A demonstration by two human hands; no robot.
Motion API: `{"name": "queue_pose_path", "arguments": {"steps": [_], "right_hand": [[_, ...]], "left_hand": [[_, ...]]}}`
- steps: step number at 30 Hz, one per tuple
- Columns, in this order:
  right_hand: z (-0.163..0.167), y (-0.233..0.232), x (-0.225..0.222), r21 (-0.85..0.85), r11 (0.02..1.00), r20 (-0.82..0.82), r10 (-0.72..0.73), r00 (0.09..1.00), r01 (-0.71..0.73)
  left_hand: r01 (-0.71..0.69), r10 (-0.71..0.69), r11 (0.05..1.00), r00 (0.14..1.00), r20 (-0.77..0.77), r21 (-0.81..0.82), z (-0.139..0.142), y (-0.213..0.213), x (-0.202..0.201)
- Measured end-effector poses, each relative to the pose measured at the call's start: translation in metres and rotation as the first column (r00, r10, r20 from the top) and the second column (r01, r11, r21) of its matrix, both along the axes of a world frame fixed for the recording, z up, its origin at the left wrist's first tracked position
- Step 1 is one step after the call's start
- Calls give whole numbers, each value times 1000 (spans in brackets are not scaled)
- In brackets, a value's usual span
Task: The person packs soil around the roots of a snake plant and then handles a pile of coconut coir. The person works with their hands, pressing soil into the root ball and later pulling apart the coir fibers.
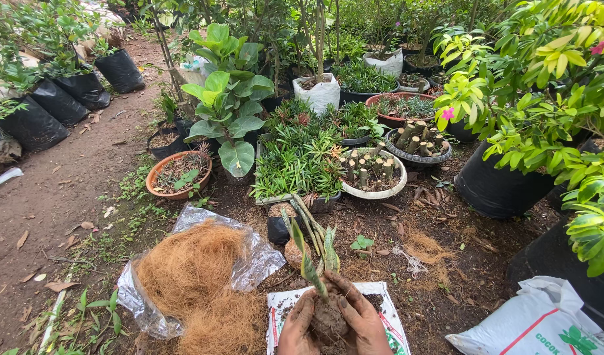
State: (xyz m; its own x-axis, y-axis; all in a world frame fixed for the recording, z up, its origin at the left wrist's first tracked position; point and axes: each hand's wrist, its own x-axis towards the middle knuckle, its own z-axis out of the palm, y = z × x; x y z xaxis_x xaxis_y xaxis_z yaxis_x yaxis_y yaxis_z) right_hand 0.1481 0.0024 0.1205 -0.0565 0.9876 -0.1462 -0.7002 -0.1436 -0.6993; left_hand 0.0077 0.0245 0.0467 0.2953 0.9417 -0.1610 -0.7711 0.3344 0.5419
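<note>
Bare earth path; both soiled hands [331, 319] cup crumbly root ball [329, 320]

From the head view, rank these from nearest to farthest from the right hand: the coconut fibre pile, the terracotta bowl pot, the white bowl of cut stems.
Measured from the right hand, soiled and pressed on the root ball:
1. Coconut fibre pile, to the left on clear plastic.
2. White bowl of cut stems, straight ahead, up the frame.
3. Terracotta bowl pot, far ahead on the left by the path.
</note>
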Motion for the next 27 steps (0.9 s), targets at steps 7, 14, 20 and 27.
{"name": "queue_pose_path", "arguments": {"steps": [7,14,20,27], "right_hand": [[-16,6,0,-177,983,-58,45,997,-55],[-6,-4,10,157,983,-1,94,996,-93],[10,-13,9,106,976,-124,204,971,-191],[16,-20,6,82,986,-16,147,989,-145]], "left_hand": [[-127,103,986,972,-210,-103,-54,9,-1],[-111,85,993,912,-401,-40,-58,11,9],[-99,90,986,993,-76,-133,1,-7,10],[-126,118,975,991,-56,-182,47,-32,4]]}}
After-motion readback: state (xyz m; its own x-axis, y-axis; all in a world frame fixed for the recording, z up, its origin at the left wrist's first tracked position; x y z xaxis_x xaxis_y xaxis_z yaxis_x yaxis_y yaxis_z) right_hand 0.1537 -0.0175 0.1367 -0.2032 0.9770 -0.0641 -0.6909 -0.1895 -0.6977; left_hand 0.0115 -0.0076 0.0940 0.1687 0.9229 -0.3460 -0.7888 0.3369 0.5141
